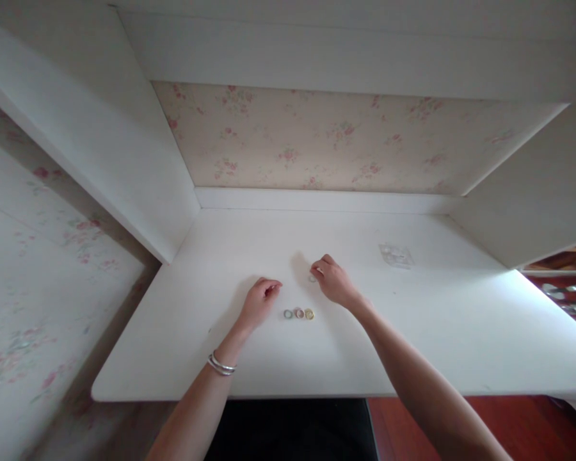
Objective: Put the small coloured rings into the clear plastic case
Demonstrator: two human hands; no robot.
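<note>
Three small rings lie in a row on the white desk: a blue ring, a pink ring and a yellow ring. My right hand rests just behind them with its fingertips pinching a pale ring against the desk. My left hand sits to the left of the row, fingers curled in, with nothing visible in it. Silver bangles circle my left wrist.
A small clear plastic bag lies at the back right of the desk. White side panels and a floral back wall enclose the desk. Shiny objects sit off the right edge, over a red floor.
</note>
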